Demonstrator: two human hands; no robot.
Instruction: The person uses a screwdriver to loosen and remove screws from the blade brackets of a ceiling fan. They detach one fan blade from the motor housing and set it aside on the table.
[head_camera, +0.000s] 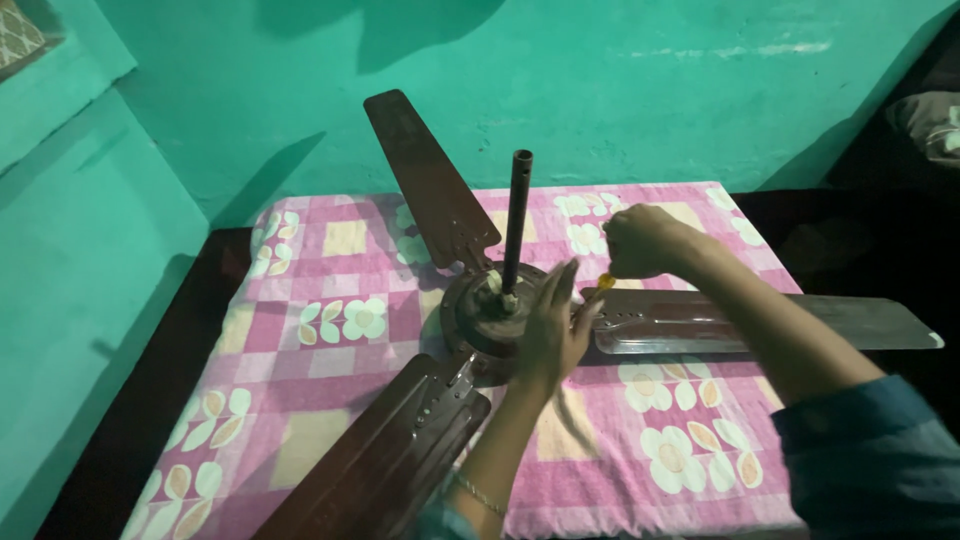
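A brown ceiling fan (500, 310) is laid on the pink floral mattress (330, 320) against the green wall (250, 110). The motor hub is steadied by the left hand (550, 335), fingers spread flat and holding nothing. A yellow-handled screwdriver (603, 284) is gripped in the closed right hand (640, 240) at the root of the right blade (760, 322), which overhangs the mattress edge.

The left hand (553, 335) hides the near side of the fan motor (478, 315) and the root of the right blade (760, 322). Its fingers are blurred. The right hand (643, 240) covers most of the yellow-handled tool (603, 285). The near blade (375, 465) runs off the bottom edge.
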